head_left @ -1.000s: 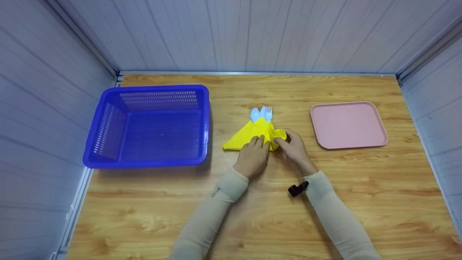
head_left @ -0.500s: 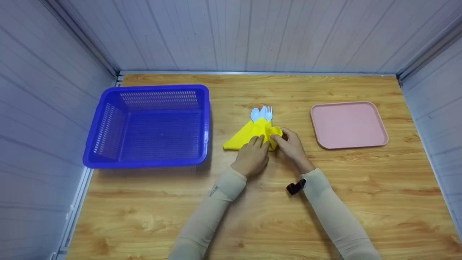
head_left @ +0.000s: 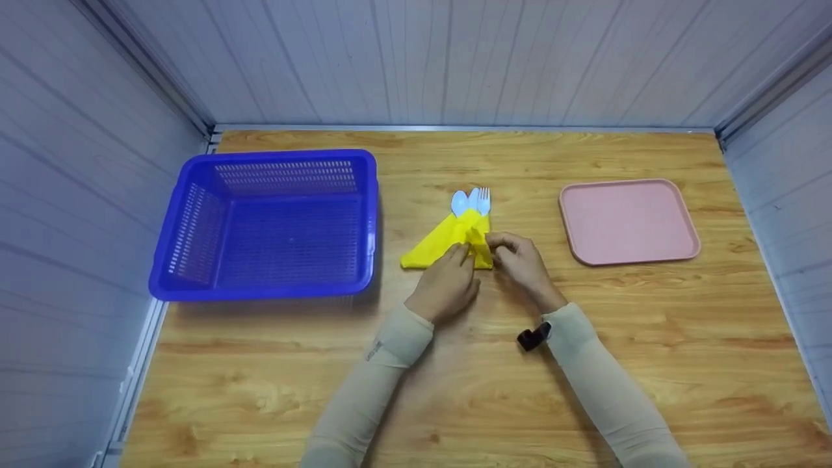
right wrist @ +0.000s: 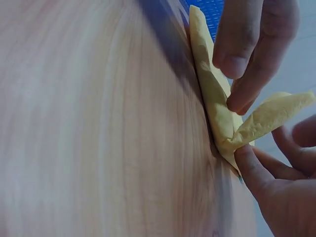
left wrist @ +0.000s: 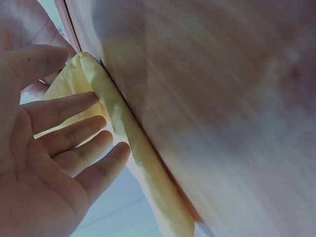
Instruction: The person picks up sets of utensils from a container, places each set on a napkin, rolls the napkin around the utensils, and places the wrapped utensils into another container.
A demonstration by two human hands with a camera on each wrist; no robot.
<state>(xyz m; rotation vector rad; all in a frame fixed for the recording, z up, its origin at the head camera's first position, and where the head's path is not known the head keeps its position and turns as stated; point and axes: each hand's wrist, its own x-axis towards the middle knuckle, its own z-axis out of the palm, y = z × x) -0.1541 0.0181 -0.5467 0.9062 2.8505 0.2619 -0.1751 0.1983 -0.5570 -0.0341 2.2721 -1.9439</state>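
Observation:
A folded yellow napkin (head_left: 429, 246) lies on the table, wrapped around white cutlery. A spoon (head_left: 459, 203), a knife (head_left: 473, 199) and a fork (head_left: 483, 201) stick out at its far end, their lower parts hidden. My left hand (head_left: 442, 286) presses the napkin's middle with outstretched fingertips; the left wrist view shows these fingers (left wrist: 74, 140) along the rolled near edge. At the right side, my right hand (head_left: 520, 263) has curled fingers at the napkin. In the right wrist view its thumb (right wrist: 249, 163) meets the base of a raised yellow flap (right wrist: 271, 116), with fingers behind it.
To the left stands a blue perforated plastic basket (head_left: 292, 296). A pink tray (head_left: 629, 221) lies at the right on the wood-patterned table (head_left: 487, 403). Pale panel walls (head_left: 416, 65) enclose the back and both sides.
The napkin's loose right flap has gone from sticking out right to standing folded leftward near the left fingertips. My right fingers have shifted a little left; my left hand has slid slightly left.

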